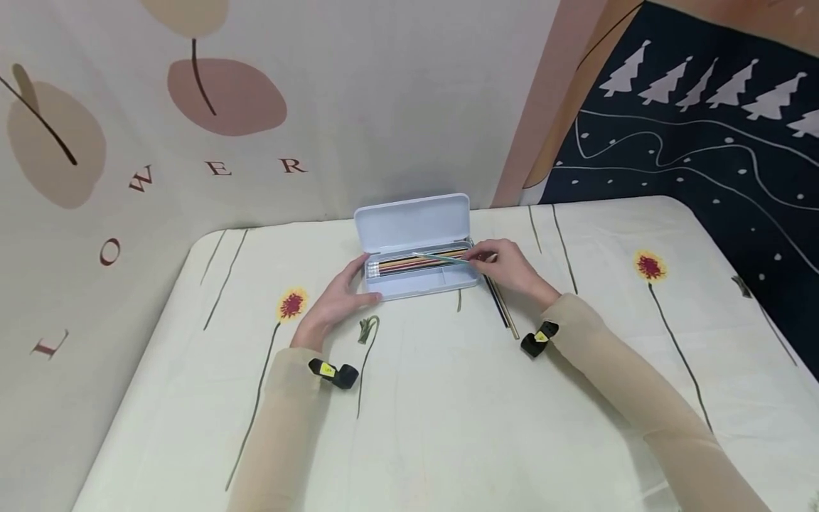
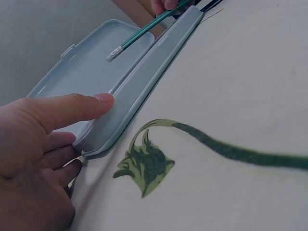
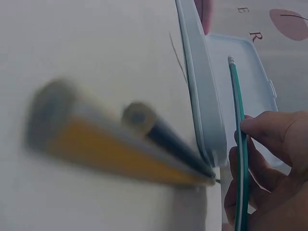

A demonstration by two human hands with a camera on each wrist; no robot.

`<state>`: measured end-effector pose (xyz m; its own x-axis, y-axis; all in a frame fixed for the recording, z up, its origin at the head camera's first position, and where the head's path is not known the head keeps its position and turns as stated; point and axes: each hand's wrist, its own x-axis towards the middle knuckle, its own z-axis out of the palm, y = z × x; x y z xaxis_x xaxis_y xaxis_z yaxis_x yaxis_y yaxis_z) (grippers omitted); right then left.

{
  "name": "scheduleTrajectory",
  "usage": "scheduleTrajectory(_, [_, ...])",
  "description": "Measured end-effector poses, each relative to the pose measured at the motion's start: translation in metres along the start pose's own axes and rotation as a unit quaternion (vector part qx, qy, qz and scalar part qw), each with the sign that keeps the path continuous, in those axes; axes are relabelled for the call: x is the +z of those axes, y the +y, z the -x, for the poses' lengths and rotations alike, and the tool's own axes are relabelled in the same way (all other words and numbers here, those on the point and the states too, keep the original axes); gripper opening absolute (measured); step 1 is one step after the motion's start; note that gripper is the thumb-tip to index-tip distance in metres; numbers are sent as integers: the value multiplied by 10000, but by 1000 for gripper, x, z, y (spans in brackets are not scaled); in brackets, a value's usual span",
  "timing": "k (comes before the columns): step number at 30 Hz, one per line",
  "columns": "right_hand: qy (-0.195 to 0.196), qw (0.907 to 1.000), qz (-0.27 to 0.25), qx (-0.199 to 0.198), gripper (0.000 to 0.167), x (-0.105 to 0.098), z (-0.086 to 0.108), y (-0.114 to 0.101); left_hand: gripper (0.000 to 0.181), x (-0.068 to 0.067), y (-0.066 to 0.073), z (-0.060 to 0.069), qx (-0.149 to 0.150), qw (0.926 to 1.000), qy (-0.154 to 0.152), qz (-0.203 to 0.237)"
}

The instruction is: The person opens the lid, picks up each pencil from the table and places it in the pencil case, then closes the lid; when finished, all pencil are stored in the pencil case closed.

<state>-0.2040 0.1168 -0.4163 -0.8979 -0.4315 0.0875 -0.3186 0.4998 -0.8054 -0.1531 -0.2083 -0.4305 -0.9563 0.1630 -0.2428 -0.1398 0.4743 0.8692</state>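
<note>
A light-blue pencil case point(image 1: 422, 286) stands with its lid point(image 1: 412, 222) raised, and several pencils point(image 1: 409, 265) lie side by side inside it. At the case's left end, my left hand point(image 1: 335, 302) holds it, thumb point(image 2: 91, 105) on the front rim and the other fingers around the end. My right hand point(image 1: 508, 267) pinches a green pencil point(image 3: 239, 110) between thumb and fingers, above the case's right part. The green pencil's eraser end point(image 2: 114, 54) points left, over the case. In the left wrist view the case's inside is hidden by its front wall.
Beside the case's right end, a dark pencil point(image 1: 495, 302) and a gold-yellow pencil point(image 1: 507, 313) lie on the flower-printed tablecloth point(image 1: 435, 398). A printed curtain point(image 1: 384, 107) hangs behind the case, and a dark tree-patterned cloth point(image 1: 691, 149) is at the right.
</note>
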Motion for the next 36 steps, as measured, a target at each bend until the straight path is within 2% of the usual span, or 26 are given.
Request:
scheduleTrajectory(16, [-371, 9971, -108, -652, 15, 34, -41, -26, 89, 1, -1, 0, 90, 9999, 79, 80])
scheduleTrajectory(25, [-456, 9982, 219, -336, 15, 48, -53, -30, 88, 2, -1, -1, 147, 9998, 126, -35])
scheduleTrajectory(32, [-647, 9971, 212, -334, 17, 53, -55, -26, 88, 2, 1, -1, 163, 9998, 111, -88])
scheduleTrajectory(36, [-577, 9973, 167, -411, 17, 51, -52, -24, 87, 1, 1, 0, 134, 9998, 139, -81])
